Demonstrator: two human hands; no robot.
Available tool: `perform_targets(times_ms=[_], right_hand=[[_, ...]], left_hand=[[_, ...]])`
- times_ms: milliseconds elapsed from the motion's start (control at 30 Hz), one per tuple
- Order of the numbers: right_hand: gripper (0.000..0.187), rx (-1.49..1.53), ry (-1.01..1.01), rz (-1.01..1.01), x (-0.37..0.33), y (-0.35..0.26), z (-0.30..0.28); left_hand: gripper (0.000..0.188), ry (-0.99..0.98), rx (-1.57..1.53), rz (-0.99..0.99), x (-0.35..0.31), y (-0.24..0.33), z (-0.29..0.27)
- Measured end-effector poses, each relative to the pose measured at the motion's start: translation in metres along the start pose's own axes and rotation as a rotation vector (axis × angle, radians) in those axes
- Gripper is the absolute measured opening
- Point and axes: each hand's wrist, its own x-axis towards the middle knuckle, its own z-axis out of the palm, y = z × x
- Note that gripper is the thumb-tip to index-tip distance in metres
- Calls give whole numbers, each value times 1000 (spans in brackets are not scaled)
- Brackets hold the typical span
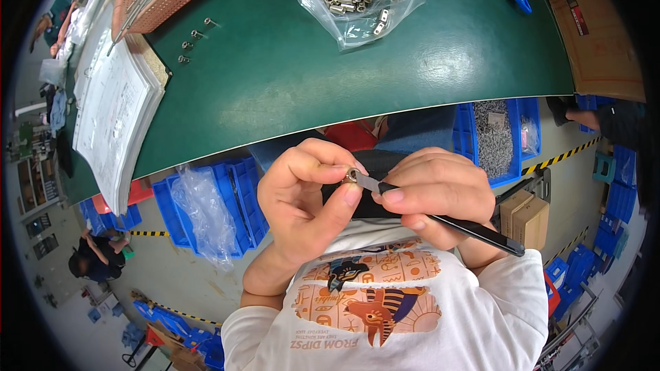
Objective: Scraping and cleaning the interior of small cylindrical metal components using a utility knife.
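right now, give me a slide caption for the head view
Left hand pinching a small metal fitting, right hand holding a black-handled knife, its blade tip at the fitting.

The scene is brightly and fairly evenly lit, apparently from above. Whitish glare is thrown back by the smooth dark-green tabletop (344, 89), strongest toward the right, and small highlights are scattered over the crumpled clear plastic bag (344, 33). Only soft shadows are left on the bare left hand (302, 196) and the bare right hand (440, 189), both sharply rendered. Straight edges are bowed, distant surroundings are softened, and the corners are swallowed by black.
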Motion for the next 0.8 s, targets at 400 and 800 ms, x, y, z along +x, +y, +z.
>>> perform_targets(times_ms=[400,800], right_hand=[[16,10,-5,16,1,-1,1],[23,-37,79,-70,0,1,6]], left_hand=[[20,-24,20,7,1,0,-1],[19,31,-94,-60,-3,-1,0]])
